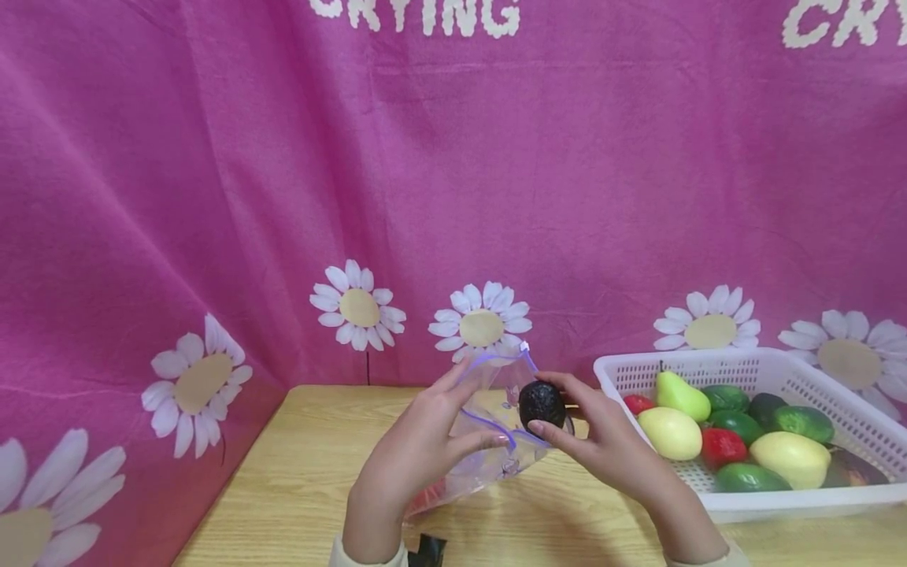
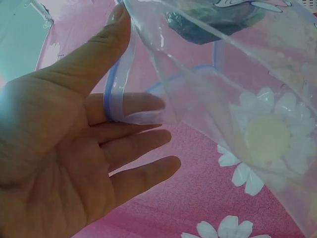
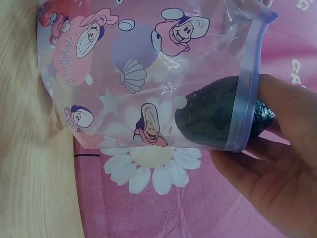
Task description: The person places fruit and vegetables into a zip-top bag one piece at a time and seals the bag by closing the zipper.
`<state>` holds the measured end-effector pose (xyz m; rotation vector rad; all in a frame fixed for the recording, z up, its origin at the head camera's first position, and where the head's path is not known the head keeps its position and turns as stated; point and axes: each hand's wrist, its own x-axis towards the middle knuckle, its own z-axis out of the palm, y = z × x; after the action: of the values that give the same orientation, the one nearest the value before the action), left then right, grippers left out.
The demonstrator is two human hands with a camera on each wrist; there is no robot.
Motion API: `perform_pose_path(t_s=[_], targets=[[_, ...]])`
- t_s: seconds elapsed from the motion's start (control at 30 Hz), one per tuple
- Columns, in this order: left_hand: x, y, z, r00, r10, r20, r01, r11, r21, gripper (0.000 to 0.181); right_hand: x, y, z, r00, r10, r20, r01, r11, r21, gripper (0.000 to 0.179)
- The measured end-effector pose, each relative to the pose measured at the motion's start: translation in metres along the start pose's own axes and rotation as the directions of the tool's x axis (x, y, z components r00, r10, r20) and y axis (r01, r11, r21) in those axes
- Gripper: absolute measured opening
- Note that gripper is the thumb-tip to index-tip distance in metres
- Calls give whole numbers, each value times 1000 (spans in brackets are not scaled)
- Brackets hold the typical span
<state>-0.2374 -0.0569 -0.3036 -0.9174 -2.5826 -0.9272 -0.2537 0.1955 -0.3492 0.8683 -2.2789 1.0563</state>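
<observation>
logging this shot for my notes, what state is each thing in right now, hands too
Clear printed zip bag: unzipped, mouth spread open
Avocado: gripped, partly inside the bag's mouth
Left hand: spread, touching the bag's rim
Right hand: gripping the avocado's outer end
White plastic basket: open-topped, holding assorted produce
Green pear: in the basket, tilted, stem end up
Pink daisy-print cloth: hanging behind the table

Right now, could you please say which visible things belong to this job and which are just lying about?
Apparently involved:
left hand
right hand, holding dark fruit
clear zip bag
probably white basket and produce

Just surroundings:
daisy cloth
wooden table
black object, role unclear
</observation>
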Motion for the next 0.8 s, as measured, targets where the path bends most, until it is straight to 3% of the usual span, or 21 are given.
perform_pose_path(t_s=[0.27, 0.53, 0.8], targets=[[0, 2, 1, 999, 13, 38, -9, 996, -90, 79, 1, 0, 4, 999, -50, 16, 49, 999, 23, 55], [0, 3, 6, 999, -16, 39, 20, 996, -87, 79, -2, -6, 6, 997, -74, 34, 74, 997, 14, 55], [1, 5, 6, 998, -26, 57, 29, 998, -54, 41, 0, -10, 6, 986, -163, 25, 164, 984, -70, 58]])
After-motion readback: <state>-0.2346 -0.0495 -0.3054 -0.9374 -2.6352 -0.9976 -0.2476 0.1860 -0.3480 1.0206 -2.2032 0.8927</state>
